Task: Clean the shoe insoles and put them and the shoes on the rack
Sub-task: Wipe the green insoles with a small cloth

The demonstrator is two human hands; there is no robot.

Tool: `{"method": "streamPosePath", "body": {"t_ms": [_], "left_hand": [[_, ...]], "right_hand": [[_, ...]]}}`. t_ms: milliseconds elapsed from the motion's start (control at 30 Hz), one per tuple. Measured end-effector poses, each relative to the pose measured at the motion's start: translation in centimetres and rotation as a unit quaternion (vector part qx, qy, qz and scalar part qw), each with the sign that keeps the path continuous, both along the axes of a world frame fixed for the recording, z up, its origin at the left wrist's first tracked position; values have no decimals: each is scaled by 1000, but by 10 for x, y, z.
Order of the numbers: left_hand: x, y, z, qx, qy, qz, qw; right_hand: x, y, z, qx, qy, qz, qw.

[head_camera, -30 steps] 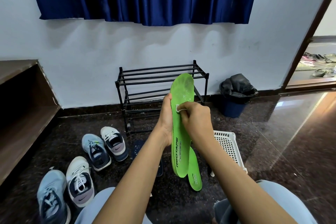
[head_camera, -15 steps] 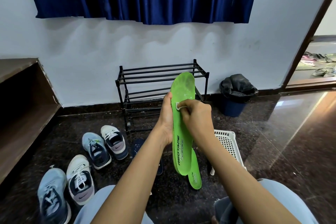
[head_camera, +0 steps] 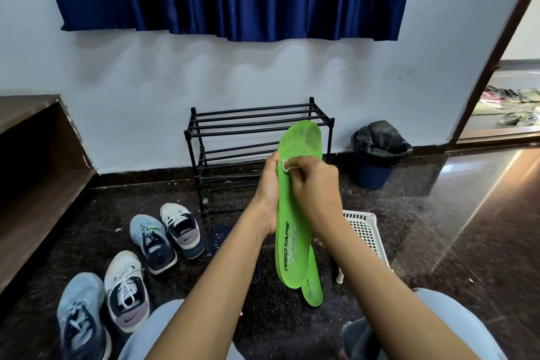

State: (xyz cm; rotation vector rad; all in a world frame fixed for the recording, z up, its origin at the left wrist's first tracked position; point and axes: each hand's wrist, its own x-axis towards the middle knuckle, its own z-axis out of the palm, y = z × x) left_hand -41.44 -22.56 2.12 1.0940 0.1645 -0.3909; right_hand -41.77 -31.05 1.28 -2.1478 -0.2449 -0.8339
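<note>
A bright green insole point(head_camera: 295, 213) stands upright in front of me, toe end up. My left hand point(head_camera: 267, 193) grips its left edge from behind. My right hand point(head_camera: 315, 187) pinches a small white wipe point(head_camera: 285, 166) against the insole's upper middle. A second green insole point(head_camera: 313, 286) lies on the floor below, partly hidden by the held one. The black metal shoe rack point(head_camera: 251, 137) stands bare against the wall behind. Two pairs of sneakers sit on the floor at left: a nearer pair point(head_camera: 102, 310) and a farther pair point(head_camera: 166, 234).
A white perforated plastic basket point(head_camera: 365, 231) sits on the floor right of my hands. A blue bin with a black liner point(head_camera: 378, 155) stands by the wall. A dark insole point(head_camera: 222, 238) lies under my left forearm. A wooden bench point(head_camera: 32, 172) runs along the left.
The held insole has risen slightly and tilted a little. My right hand with the wipe has shifted a bit up the insole. Shoes and rack have not moved.
</note>
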Motion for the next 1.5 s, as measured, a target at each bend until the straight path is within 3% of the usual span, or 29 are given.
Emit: {"method": "streamPosePath", "body": {"t_ms": [600,1500], "left_hand": [[0,-1,-2,1,8,-6,1000],[-9,-8,3,16,3,-27,1000]], "right_hand": [[-4,4,1,78,17,4,997],[-2,-8,10,68,35,19,997]]}}
